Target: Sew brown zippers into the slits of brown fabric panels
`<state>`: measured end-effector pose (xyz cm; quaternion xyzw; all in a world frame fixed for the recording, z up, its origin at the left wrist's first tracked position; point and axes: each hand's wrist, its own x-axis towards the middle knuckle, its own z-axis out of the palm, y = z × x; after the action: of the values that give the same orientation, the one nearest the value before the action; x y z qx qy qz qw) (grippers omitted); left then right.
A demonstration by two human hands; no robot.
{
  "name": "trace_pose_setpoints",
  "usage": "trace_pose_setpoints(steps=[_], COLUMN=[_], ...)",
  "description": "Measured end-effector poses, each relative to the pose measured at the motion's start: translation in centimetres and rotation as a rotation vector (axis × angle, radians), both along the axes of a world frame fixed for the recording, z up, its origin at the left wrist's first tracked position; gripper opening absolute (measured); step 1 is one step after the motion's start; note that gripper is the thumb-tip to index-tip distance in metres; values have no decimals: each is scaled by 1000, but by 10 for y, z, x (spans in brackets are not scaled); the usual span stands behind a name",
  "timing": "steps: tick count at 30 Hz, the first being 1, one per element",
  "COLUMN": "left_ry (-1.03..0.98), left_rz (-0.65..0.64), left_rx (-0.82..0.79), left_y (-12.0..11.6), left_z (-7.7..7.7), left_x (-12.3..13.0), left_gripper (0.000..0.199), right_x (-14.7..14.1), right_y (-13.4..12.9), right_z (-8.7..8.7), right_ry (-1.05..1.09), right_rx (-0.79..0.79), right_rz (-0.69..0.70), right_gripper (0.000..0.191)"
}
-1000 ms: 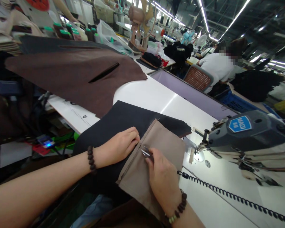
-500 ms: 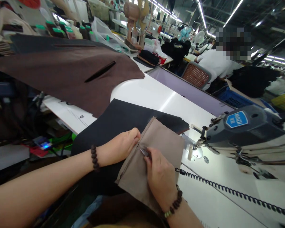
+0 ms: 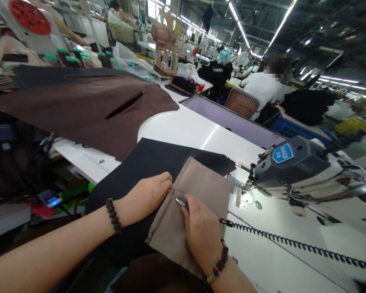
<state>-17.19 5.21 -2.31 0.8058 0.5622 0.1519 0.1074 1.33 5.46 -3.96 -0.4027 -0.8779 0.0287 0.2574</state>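
Nearest, the bare right hand (image 3: 203,230), at 6 o'clock in the view and wearing a beaded bracelet (image 3: 220,264), has its fingers closed around small metal snips (image 3: 182,201). Their blades, spread in a V one second ago, now look nearly together, close to the seam of a taupe cloth panel (image 3: 205,179). The panel lies just below centre, slanting over a black cloth (image 3: 131,175), much as it did before. The left hand (image 3: 143,199), at 7 to 8 o'clock, has its fingers drawn narrow at the panel's seamed edge, as earlier; whether they pinch the cloth, I cannot tell. A black coiled cord (image 3: 280,241) runs from beside the right hand toward 4 o'clock across the white tabletop (image 3: 167,122). At 3 to 4 o'clock stands a grey sewing machine (image 3: 295,162), now further left in view, with more of its body showing. At 10 o'clock, a large brown piece (image 3: 88,106) with a dark slit is spread out. Further back, a brown fan (image 3: 161,34) stands just before 12 o'clock, and a person in a white top (image 3: 260,87) sits at 2 o'clock, back turned, beside a perforated brown chair (image 3: 241,103). Both now appear further left than before.
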Motion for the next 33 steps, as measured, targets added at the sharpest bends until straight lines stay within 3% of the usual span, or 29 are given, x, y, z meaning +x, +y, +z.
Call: trace_pose_setpoints(steps=[13,21,24,26,28,30,33], left_ry=[284,-6,-58,-47,3,97,188], left_rz=[-137,-188,-75,6,-70,-209,-236], left_rx=[-58,-76,-88,-40,-25,-79,-108], left_y=[10,24,10,-8,-29,-46,-60], left_z=[15,2,10,20,28,29,22], left_x=[8,-12,-17,-8,12,40,72], left_gripper=[16,21,23,21,24,38,42], right_x=[-3,-4,1,9,23,44,94], right_y=[0,0,2,3,3,1,-7], right_z=[-3,-2,2,9,17,25,31], right_ry=[9,-2,46,153,271,300,157], right_rx=[9,23,-53,-153,-194,-139,-1], right_rz=[-27,-31,-19,-34,-71,-113,-220], right_gripper=[22,21,17,15,17,18,19])
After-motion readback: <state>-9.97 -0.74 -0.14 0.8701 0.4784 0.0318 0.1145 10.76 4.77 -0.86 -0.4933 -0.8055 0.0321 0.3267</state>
